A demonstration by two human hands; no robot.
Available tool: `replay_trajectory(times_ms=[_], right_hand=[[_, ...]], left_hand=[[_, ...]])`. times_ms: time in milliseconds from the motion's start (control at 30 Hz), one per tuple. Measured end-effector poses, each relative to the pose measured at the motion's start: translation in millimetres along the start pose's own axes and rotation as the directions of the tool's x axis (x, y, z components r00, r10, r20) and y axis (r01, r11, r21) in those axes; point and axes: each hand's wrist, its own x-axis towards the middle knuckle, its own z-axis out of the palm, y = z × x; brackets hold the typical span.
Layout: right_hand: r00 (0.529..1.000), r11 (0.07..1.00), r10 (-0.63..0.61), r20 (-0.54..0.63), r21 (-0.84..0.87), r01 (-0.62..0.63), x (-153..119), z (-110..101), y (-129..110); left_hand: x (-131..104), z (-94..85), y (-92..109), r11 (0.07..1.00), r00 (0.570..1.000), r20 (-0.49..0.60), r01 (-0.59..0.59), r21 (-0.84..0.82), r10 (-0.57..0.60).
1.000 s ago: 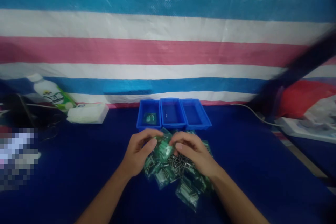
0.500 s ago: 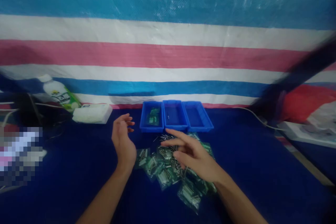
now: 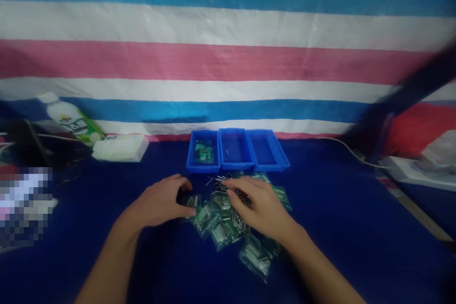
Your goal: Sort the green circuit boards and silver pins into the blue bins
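My left hand is at the left end of a pile of small clear-green plastic bags. Its thumb and fingers are apart, curved around the leftmost bag; whether they touch it I cannot tell. My right hand lies over the pile's middle, fingertips among loose thin metal pieces that look like nails or screws. A small gap shows between its thumb and index finger; the other fingers are partly hidden. Another bag of metal pieces lies nearest me.
Behind the pile stand three blue trays in a row: the left tray holds green bags, the middle tray a small metal piece, then the right tray. A tissue pack and bottle are left; a red bag is right.
My left hand has turned palm down and come to the leftmost bag. My right hand has lowered onto the loose metal pieces, its fingers bending. The view has shifted slightly.
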Motion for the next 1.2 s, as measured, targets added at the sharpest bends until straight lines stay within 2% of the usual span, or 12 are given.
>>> replay_trajectory(times_ms=[67, 200, 300, 367, 467, 600, 800, 900, 1033, 1200], right_hand=[[1.0, 1.0, -0.009, -0.008, -0.002, 0.009, 0, 0, 0], [1.0, 1.0, -0.017, -0.004, 0.002, 0.017, 0, -1, -2], [1.0, 1.0, -0.021, 0.008, 0.017, 0.021, 1, 1, -3], [1.0, 0.999, -0.017, 0.007, 0.049, 0.016, 0, 3, -5], [0.998, 0.986, 0.042, 0.043, 0.161, -0.048, 0, 6, -8], [0.988, 0.94, 0.129, 0.082, 0.307, -0.149, 0, 9, -13], [0.972, 0.849, 0.218, 0.082, 0.476, -0.23, 0, 9, -12], [0.958, 0.808, 0.288, 0.01, 0.535, -0.248, 0, 10, -6], [0.934, 0.764, 0.357, 0.003, 0.574, -0.294, 1, 12, 1], [0.924, 0.79, 0.381, 0.026, 0.511, -0.339, 3, 13, -2]], left_hand=[[-3, 2.9, 0, 0.999, 0.999, 0.043, 0.014, 0.033, -0.015], [-2, 3.8, 2, 1.0, 0.998, 0.064, 0.004, 0.017, -0.005], [-1, -1.9, 6, 0.997, 0.986, 0.153, 0.071, -0.044, -0.063], [-2, -5.9, 12, 0.987, 0.982, 0.175, 0.092, -0.134, -0.068], [-3, -7.1, 25, 0.941, 0.996, 0.086, 0.015, -0.338, 0.015], [0, 2.7, 39, 0.841, 0.994, -0.012, -0.095, -0.533, 0.104], [10, 23.1, 43, 0.697, 0.982, -0.14, -0.187, -0.693, 0.124], [16, 30.4, 41, 0.628, 0.987, -0.122, -0.158, -0.762, 0.1], [22, 37.7, 40, 0.632, 0.994, -0.091, -0.11, -0.767, 0.062], [23, 42.6, 40, 0.647, 0.987, -0.152, -0.146, -0.749, 0.047]])
